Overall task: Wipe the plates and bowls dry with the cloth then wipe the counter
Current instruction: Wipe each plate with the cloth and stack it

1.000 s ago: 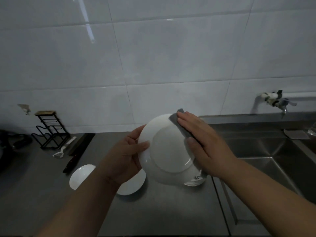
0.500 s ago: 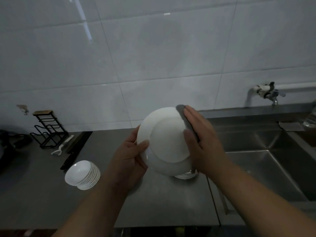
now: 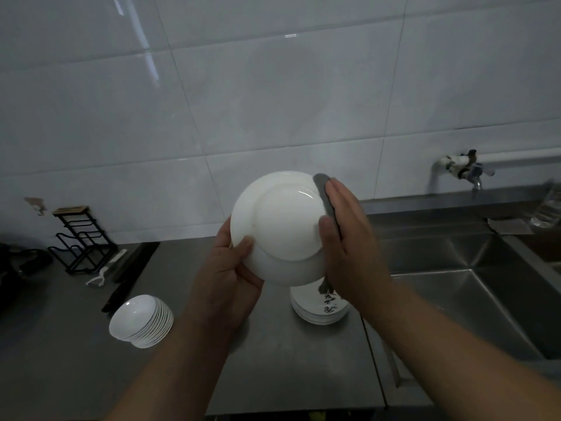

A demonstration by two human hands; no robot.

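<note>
A white plate (image 3: 285, 226) is held up over the steel counter (image 3: 273, 369), its underside facing me. My left hand (image 3: 227, 275) grips its lower left rim, thumb on the back. My right hand (image 3: 352, 238) presses a grey cloth (image 3: 324, 196) against the plate's right edge, fingers along the cloth and thumb on the plate's back. Beneath them a stack of white plates with dark markings (image 3: 321, 308) sits on the counter. A tilted stack of small white dishes (image 3: 141, 322) lies to the left.
A steel sink (image 3: 473, 299) fills the right side, with a tap (image 3: 464, 170) on the tiled wall above it. At the back left stand a black wire rack (image 3: 82, 238), a white peeler (image 3: 101, 273) and dark knives (image 3: 130, 271). A clear bottle (image 3: 549, 208) sits at the far right.
The view has tilted down, bringing both stacks on the counter into sight. My right hand and the cloth have slid round the plate's rim toward its right edge. The left hand keeps its grip.
</note>
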